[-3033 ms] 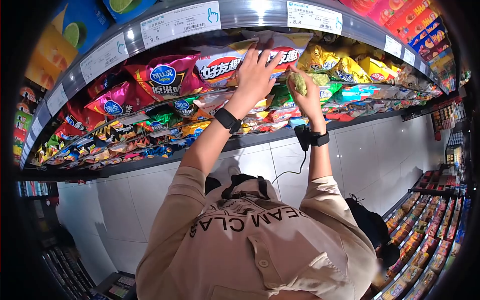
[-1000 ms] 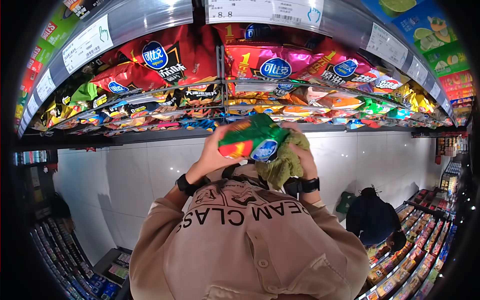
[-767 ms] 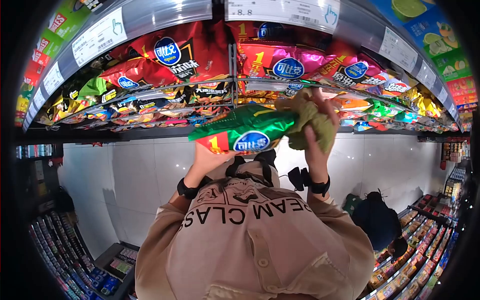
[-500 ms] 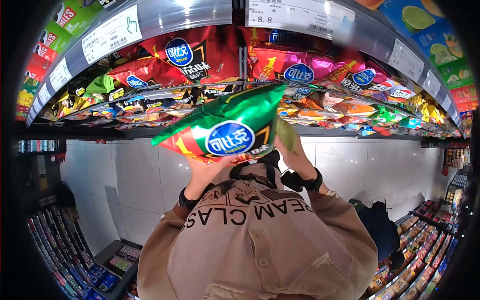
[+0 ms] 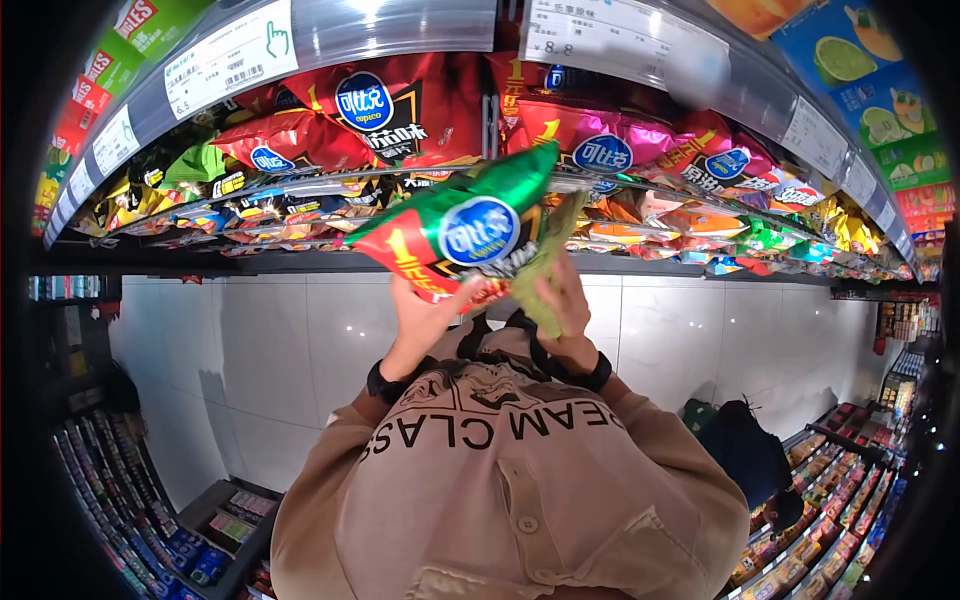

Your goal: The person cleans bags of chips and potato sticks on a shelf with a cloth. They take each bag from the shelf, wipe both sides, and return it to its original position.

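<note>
Lifted since earlier: green chip bag [image 5: 470, 228] | left hand [image 5: 425, 318] grips its lower edge | right hand [image 5: 560, 300] presses green cloth [image 5: 548, 262] against bag's right side | long axis tilts up-right

A shop, snack aisle; shelf rail [image 5: 400, 25] above the grip lined with price labels [image 5: 228, 62], rows of chip bags [image 5: 400, 110] behind it; stocked shelves [image 5: 830, 480] lower right
</note>
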The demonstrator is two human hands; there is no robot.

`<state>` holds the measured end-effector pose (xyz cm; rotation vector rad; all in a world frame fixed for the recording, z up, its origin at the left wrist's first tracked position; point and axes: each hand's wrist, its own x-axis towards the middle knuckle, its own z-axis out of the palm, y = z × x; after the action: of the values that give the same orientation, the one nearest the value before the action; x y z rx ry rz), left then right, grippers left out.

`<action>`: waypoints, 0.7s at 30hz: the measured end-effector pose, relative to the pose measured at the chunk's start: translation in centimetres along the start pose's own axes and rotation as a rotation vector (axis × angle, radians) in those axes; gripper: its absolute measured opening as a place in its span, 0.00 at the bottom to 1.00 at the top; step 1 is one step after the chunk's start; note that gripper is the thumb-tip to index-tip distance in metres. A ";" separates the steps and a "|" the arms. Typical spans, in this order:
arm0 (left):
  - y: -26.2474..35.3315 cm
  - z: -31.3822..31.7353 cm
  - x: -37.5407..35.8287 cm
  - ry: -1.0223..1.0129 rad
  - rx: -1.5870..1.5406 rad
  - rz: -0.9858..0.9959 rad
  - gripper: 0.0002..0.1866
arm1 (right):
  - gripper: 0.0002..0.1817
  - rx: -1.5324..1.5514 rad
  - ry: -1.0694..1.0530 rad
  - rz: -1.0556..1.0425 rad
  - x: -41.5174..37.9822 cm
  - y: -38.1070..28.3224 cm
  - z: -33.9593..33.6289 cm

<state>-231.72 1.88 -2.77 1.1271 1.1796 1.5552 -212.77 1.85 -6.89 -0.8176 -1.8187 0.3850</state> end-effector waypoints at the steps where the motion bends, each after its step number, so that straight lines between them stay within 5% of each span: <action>1: -0.1 -0.7 0.1 0.085 -0.033 -0.098 0.23 | 0.29 -0.075 -0.124 -0.043 -0.4 0.0 -0.3; 3: 0.6 -2.6 0.8 0.090 0.041 -0.159 0.23 | 0.31 -0.124 -0.278 -0.062 -1.4 0.1 -0.8; 5: 1.3 -3.0 1.1 0.089 0.064 -0.120 0.23 | 0.31 0.102 -0.318 0.141 -1.8 -0.3 -1.2; 7: 1.8 -2.9 1.2 -0.024 0.195 -0.125 0.23 | 0.29 0.154 -0.045 0.219 -0.5 -0.8 -1.2; 11: -1.0 -2.2 0.7 -0.188 0.436 -0.087 0.31 | 0.24 -0.190 0.119 -0.107 5.2 -2.2 -0.5; 14: -1.6 -1.6 0.7 -0.167 0.332 -0.048 0.28 | 0.22 -0.351 -0.158 -0.093 5.7 -3.3 1.1; 16: -1.7 -2.0 0.9 -0.108 0.276 0.015 0.25 | 0.20 -0.361 -0.279 -0.310 2.9 -2.3 2.4; 19: -1.0 -3.2 0.5 -0.091 0.487 -0.099 0.26 | 0.20 -0.295 -0.385 -0.237 0.3 -0.9 1.5; 21: -0.7 -3.4 0.3 -0.101 0.451 -0.117 0.27 | 0.19 -0.278 -0.253 -0.210 0.4 0.1 0.1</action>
<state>-235.01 1.59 -3.93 1.3774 1.5427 1.1572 -212.90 2.16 -6.73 -0.7821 -2.2051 0.1025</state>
